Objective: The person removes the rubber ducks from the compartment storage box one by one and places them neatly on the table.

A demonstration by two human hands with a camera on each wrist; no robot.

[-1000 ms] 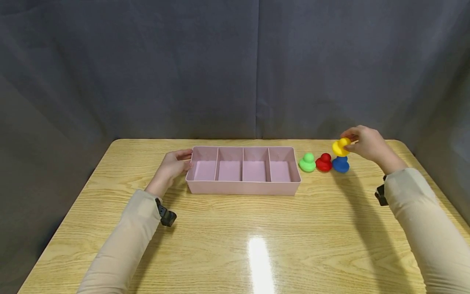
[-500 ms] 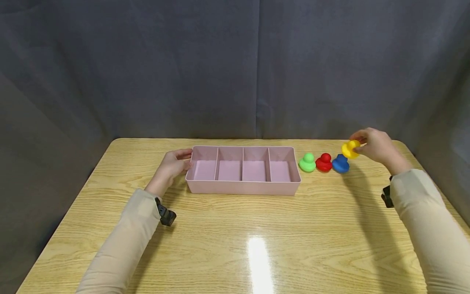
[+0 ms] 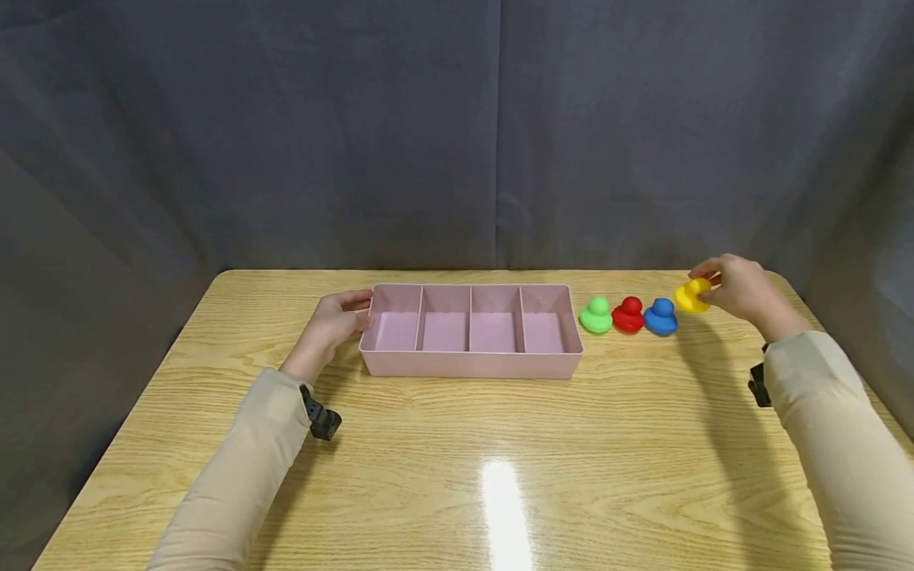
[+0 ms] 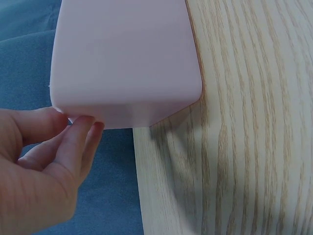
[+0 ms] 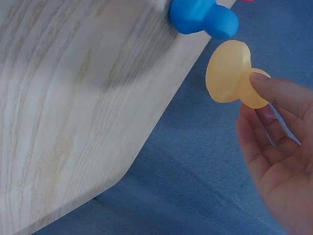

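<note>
Fingers (image 3: 703, 270) of right hand (image 3: 743, 289) pinching yellow duck (image 3: 691, 295) just above tabletop (image 3: 500, 444), right of blue duck (image 3: 660, 316), left hand (image 3: 332, 321) fingers relaxed against pink tray (image 3: 471, 363) end wall

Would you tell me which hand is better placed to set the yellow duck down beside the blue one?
Right, probably: the right hand already pinches the yellow duck just beside the blue duck. The left hand rests on the pink tray.

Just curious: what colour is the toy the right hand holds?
Yellow rubber duck toy, clearest in the head view.
</note>
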